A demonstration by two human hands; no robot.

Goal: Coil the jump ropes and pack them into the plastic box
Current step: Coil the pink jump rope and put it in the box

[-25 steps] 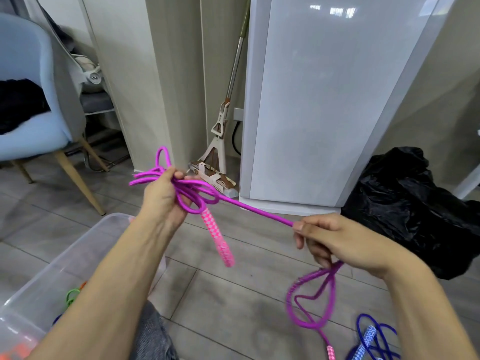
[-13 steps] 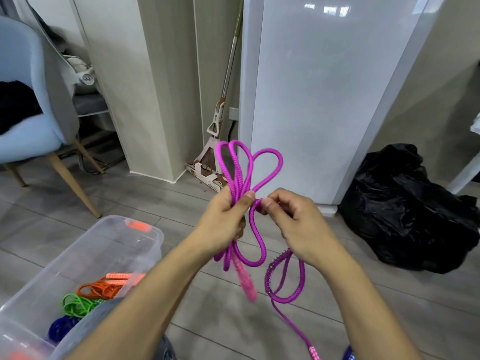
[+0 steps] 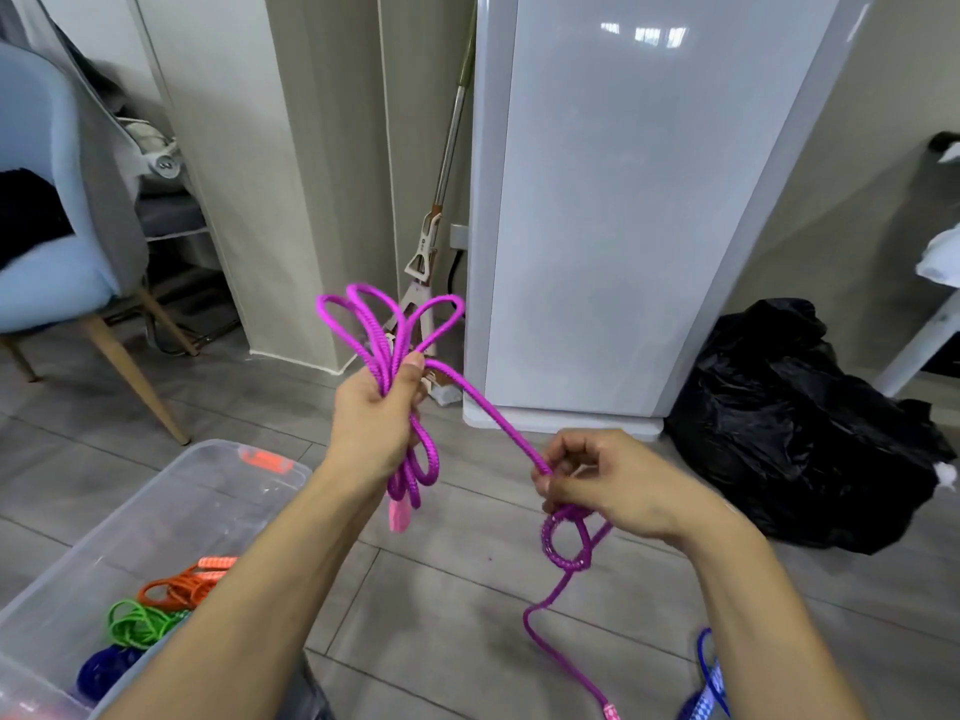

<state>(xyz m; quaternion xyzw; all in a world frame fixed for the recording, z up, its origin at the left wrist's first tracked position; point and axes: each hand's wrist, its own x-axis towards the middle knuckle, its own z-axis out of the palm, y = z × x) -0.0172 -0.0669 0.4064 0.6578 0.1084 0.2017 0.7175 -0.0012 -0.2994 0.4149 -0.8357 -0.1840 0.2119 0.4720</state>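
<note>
Above the grey tiled floor (image 3: 467, 615), the left hand (image 3: 371, 418) grips a bundle of loops of the purple jump rope (image 3: 387, 345), with loops standing above and hanging below the fist. One strand runs down and right to the right hand (image 3: 602, 483), which pinches it; the remainder trails to the floor. At near left, the clear plastic box (image 3: 156, 506) holds orange (image 3: 182, 587), green (image 3: 137, 623) and blue (image 3: 101, 672) coiled ropes.
</note>
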